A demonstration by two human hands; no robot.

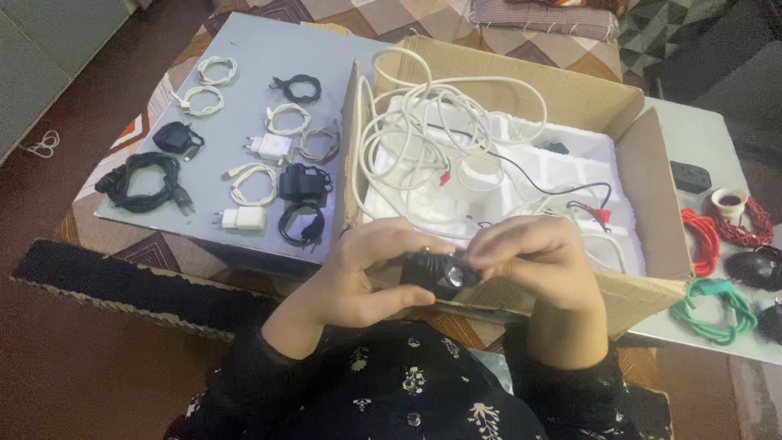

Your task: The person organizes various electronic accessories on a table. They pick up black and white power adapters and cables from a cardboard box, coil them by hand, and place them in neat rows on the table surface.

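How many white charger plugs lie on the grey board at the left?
2. One white charger plug lies mid-board, beside a grey coiled cable. The other lies near the front edge of the grey board, left of a black cable coil. None seem hidden.

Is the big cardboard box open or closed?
Open. The cardboard box has its flaps folded outward, so the tangled white cables and white foam inside are in plain view.

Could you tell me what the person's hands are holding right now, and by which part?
Both hands share one small black device: the left hand cups its left end and underside, the right hand pinches its right end.
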